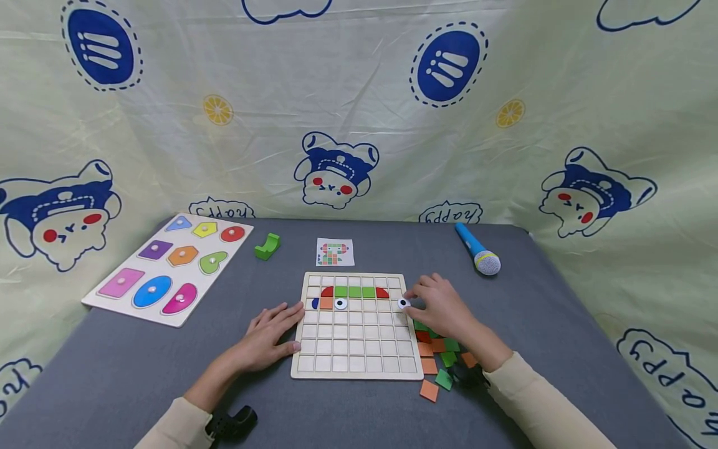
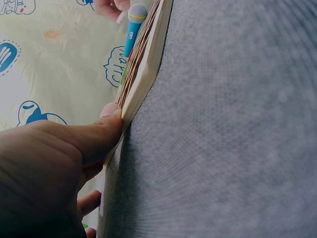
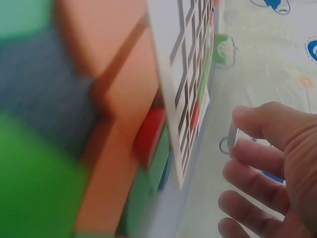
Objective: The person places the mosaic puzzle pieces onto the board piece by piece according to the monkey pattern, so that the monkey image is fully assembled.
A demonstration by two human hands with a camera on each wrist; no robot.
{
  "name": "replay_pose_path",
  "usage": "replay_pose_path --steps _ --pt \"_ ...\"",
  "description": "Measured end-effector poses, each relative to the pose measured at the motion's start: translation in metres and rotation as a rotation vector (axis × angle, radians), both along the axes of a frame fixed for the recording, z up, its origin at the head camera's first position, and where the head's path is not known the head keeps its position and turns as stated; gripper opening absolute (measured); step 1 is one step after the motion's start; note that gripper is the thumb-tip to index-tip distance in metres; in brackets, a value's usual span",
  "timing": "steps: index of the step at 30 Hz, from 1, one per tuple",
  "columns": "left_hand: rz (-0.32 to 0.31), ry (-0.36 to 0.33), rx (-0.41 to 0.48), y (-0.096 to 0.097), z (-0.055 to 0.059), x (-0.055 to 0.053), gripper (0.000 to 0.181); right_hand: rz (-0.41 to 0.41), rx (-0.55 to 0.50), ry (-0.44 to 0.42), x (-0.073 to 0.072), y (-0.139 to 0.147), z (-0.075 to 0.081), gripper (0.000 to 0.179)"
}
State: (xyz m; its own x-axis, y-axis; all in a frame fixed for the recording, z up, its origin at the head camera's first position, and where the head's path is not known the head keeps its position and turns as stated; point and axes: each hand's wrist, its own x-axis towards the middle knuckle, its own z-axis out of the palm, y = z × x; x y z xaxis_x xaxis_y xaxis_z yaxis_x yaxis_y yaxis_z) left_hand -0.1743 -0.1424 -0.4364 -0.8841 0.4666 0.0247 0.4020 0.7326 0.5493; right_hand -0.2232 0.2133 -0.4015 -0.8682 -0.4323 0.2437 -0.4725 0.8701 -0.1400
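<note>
A pale wooden grid board (image 1: 356,376) lies in front of me. My left hand (image 1: 269,340) rests at its left edge, fingers extended, the thumb touching the side. Above the board's upper right edge, my right hand (image 1: 443,308) pinches a white eye tile (image 1: 403,304) between thumb and index finger; in the right wrist view this tile (image 3: 233,138) appears edge-on, apart from the board. Green squares (image 1: 354,292) sit in the second row between two red rounded pieces (image 1: 382,292). Below them are a blue piece (image 1: 315,304), an orange square (image 1: 326,303) and another eye tile (image 1: 340,304).
Loose orange, green and red tiles (image 1: 429,366) lie along the board's right side, partly under my right forearm. A picture card (image 1: 335,262) lies behind the board. Further out are a green curved block (image 1: 267,247), a shape puzzle board (image 1: 126,308) and a blue toy microphone (image 1: 471,240).
</note>
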Motion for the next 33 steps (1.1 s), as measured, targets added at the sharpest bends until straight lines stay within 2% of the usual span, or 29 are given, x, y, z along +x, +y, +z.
replay_pose_path --steps 9,15,28,33 --pt "-0.001 -0.015 0.001 -0.001 -0.001 -0.001 0.064 0.078 0.02 -0.074 -0.015 -0.032 -0.003 0.019" --pt "0.003 -0.021 0.006 0.0 -0.001 0.0 0.064 0.117 0.072 -0.081 -0.023 -0.049 -0.002 0.021" --pt "-0.002 -0.002 0.015 -0.001 -0.001 0.0 0.063 0.13 0.1 -0.154 -0.032 -0.058 -0.003 0.019" --pt "-0.004 0.004 0.015 -0.001 -0.001 0.0 0.063 0.144 0.122 -0.144 -0.034 -0.059 -0.005 0.017"
